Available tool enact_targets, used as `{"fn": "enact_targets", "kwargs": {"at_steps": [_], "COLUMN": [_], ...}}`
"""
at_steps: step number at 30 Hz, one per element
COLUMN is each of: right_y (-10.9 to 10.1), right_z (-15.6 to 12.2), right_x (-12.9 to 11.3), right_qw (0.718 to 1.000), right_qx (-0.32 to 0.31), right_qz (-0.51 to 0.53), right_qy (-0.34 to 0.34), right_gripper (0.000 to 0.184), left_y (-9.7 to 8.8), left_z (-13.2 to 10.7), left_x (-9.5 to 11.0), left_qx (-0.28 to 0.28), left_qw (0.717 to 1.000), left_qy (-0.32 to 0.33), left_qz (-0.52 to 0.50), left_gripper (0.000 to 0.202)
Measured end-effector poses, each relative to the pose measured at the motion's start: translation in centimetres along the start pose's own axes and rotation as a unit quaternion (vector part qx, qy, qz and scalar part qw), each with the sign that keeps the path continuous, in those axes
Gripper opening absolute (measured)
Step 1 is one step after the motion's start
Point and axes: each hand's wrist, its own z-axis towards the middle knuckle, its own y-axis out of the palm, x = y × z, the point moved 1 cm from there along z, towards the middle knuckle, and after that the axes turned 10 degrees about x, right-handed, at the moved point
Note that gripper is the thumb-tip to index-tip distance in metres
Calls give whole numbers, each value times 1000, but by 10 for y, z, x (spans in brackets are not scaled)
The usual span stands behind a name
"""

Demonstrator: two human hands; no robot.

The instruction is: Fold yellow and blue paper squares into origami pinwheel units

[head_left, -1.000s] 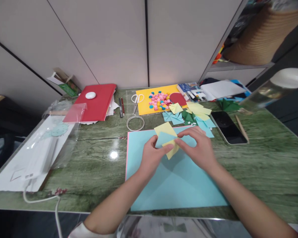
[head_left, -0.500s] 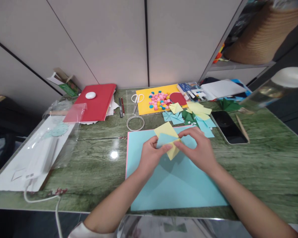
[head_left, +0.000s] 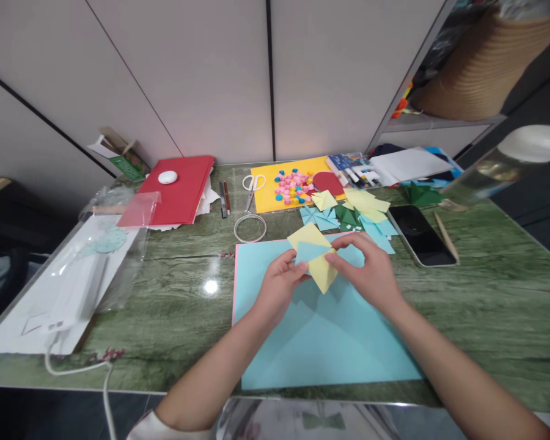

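Observation:
Both hands hold a small folded paper piece (head_left: 315, 253), yellow with a light blue face, lifted a little above a large light blue sheet (head_left: 321, 333) on the green marbled table (head_left: 183, 287). My left hand (head_left: 279, 286) pinches the piece's left side with thumb and fingers. My right hand (head_left: 371, 272) grips its right edge, fingers curled over the top. A pile of folded yellow, blue and green paper shapes (head_left: 355, 214) lies just beyond the hands.
Behind are a tape ring (head_left: 250, 227), white scissors (head_left: 253, 186), pens (head_left: 223, 197), a yellow sheet with small coloured beads (head_left: 293, 185), and a red folder (head_left: 178, 186). A phone (head_left: 420, 234) and wooden stick (head_left: 447, 237) lie right. Plastic bags and a white cable (head_left: 73, 366) sit left.
The folded piece has been turned and raised slightly, showing more yellow at its lower right. Both hands shifted a little up and right and kept their hold.

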Motion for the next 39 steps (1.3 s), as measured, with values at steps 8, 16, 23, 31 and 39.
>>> {"fn": "enact_targets", "kwargs": {"at_steps": [8,16,23,31,39], "right_y": [6,2,2,1,2], "right_z": [-6,-5,-4,-2,-4], "right_x": [-7,-6,-5,-1,-3], "right_qw": [998,998,998,999,998], "right_qx": [-4,2,9,22,5], "right_qz": [-42,-35,-34,-32,-26], "right_qy": [-51,-51,-49,-34,-60], "right_gripper": [12,9,9,9,6], "left_y": [1,-5,-6,-7,-8], "left_z": [-1,4,5,7,8], "left_x": [-6,-10,-8,-10,-10], "left_qx": [75,89,95,82,84], "left_qw": [995,995,995,996,996], "left_qy": [28,6,-31,-21,-9], "left_qz": [57,37,0,-25,-21], "left_gripper": [45,34,38,38,38]}}
